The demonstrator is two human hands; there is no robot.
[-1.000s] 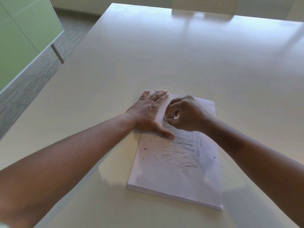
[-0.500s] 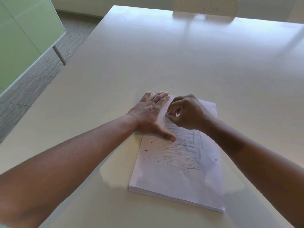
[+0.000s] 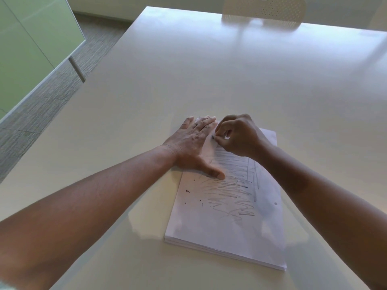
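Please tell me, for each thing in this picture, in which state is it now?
Left hand: flat, fingers straight, presses the upper left corner of the paper stack.
Right hand: curled, pinches a small dark stub against the top sheet.
Small dark stub: pinched, too small to identify.
Paper stack: lies flat on the table, top sheet scribbled.
Chair: stands at the table's far edge.

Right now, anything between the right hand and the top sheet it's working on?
Nothing visible. The right hand is over the far end of the paper stack, pinching a small dark-tipped item at the sheet. The left hand lies flat beside it on the paper, not in between.
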